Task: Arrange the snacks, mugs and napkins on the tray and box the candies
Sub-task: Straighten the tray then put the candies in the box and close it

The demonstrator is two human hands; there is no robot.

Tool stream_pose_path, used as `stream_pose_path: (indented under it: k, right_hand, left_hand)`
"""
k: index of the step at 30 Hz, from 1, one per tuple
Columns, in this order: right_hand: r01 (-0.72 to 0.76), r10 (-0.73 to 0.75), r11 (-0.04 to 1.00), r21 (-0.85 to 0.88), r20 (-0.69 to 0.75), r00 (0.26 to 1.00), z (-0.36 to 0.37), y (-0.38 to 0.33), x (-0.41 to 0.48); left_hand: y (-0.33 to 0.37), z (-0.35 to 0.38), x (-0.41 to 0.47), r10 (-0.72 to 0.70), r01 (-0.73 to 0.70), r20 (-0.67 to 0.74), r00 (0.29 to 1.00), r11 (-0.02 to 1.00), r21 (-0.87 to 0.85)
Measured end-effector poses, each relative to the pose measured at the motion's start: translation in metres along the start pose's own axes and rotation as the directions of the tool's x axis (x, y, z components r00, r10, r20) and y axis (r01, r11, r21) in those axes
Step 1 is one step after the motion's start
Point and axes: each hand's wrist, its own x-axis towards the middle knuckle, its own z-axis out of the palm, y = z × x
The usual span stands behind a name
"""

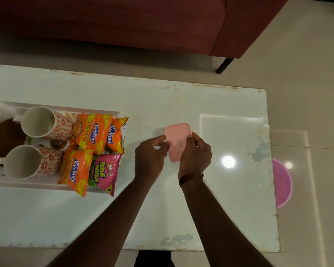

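Pinching the pink lidded box (pixel 176 137) on the white desk (pixel 181 105) beside the full tray (pixel 27 185), the left hand (pixel 149 157) and right hand (pixel 195 155) each have a grip clamped on one side, probably to snap the lid shut.

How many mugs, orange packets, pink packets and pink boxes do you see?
Mugs: 2
Orange packets: 3
Pink packet: 1
Pink box: 1
Total: 7
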Motion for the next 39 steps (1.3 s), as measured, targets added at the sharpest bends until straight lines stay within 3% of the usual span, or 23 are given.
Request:
stream_pose_path:
  k: [7, 14, 19, 23, 31, 35, 39]
  right_hand:
    - [0.038, -0.034, 0.996, -0.078, 0.053, 0.998, -0.006, 0.007, 0.004]
    - [-0.207, 0.167, 0.963, 0.175, 0.220, 0.961, -0.018, 0.014, 0.017]
    - [-0.156, 0.124, 0.982, 0.104, 0.266, 0.956, -0.023, 0.011, 0.023]
    - [-0.156, 0.127, 0.986, 0.059, 0.340, 0.932, -0.030, 0.009, 0.021]
    - [-0.064, 0.053, 0.998, 0.014, 0.395, 0.917, -0.051, 0.026, 0.015]
    - [-0.058, 0.046, 0.998, 0.023, 0.347, 0.937, -0.049, 0.027, 0.014]
    - [-0.089, 0.076, 0.996, 0.031, 0.303, 0.950, -0.046, 0.029, 0.016]
  left_hand:
    - [0.001, -0.001, 0.007, 0.024, -0.025, 0.025, 0.999, 0.999, 0.028]
    - [0.002, 0.002, 0.019, -0.122, 0.124, 0.044, 0.992, 0.991, -0.054]
    - [0.010, 0.001, 0.029, -0.215, 0.221, 0.091, 0.972, 0.973, -0.064]
    - [0.009, 0.000, 0.006, -0.138, 0.141, 0.083, 0.987, 0.989, -0.033]
    - [-0.011, 0.007, -0.043, -0.245, 0.254, 0.071, 0.967, 0.956, -0.148]
    - [-0.009, 0.009, -0.037, -0.394, 0.412, 0.125, 0.910, 0.835, -0.365]
    - [-0.013, 0.012, -0.033, -0.421, 0.434, 0.137, 0.897, 0.779, -0.452]
